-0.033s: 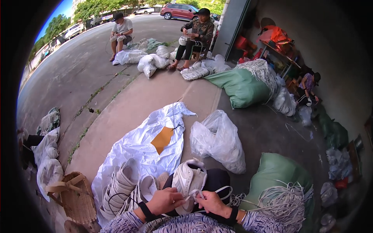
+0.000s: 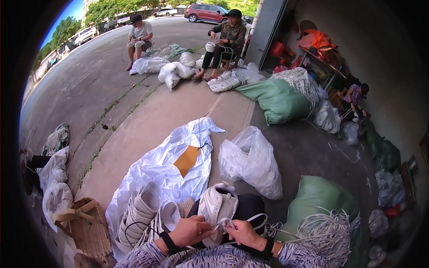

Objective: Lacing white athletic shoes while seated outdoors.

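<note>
Sunlit concrete pavement [image 2: 147, 120] beside an asphalt road [image 2: 80, 85], shaded wall [image 2: 357, 40].

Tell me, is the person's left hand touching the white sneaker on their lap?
Touching. The head view shows the left hand against the white sneaker, fingers pinching its lace.

Two green sacks [image 2: 279, 99], one basket [image 2: 87, 230]

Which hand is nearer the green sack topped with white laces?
Right. The right hand works a lace at the white sneaker, with the green sack topped with white laces just to its right. The left hand is across the sneaker, farther off.
</note>
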`<state>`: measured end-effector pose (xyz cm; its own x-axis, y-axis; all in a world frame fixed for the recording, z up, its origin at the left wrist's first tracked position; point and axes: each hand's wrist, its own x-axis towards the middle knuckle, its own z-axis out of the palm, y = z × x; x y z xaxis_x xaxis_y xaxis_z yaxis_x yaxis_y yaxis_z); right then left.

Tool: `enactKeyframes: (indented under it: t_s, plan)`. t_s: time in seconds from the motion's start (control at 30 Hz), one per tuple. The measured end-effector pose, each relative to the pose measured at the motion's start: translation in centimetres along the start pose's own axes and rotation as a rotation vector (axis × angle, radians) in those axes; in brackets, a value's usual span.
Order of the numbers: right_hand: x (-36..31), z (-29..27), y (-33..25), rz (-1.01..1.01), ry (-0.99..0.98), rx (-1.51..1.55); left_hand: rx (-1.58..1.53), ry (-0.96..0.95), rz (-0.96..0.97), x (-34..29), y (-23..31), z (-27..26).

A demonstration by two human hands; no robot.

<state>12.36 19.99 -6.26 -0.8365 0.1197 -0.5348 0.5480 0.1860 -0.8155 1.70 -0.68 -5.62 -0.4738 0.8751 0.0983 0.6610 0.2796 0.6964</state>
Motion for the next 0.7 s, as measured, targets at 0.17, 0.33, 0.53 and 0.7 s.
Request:
enactKeyframes:
  t_s: [0.17, 0.33, 0.53, 0.7]
  plan:
    - [0.1, 0.2, 0.1, -0.044, -0.025, -0.063, -0.161, -0.139, -0.017, 0.8, 0.4, 0.3]
    - [0.3, 0.1, -0.1, -0.063, -0.021, -0.07, -0.216, -0.059, 0.041, 0.9, 0.3, 0.4]
    - [-0.1, -1.5, -0.4, 0.045, -0.181, -0.126, -0.091, -0.103, 0.005, 1.1, 0.1, 0.1]
    - [-1.1, -2.9, -0.5, 0.123, -0.292, -0.407, 0.066, -0.005, 0.004, 1.5, 0.9, 1.2]
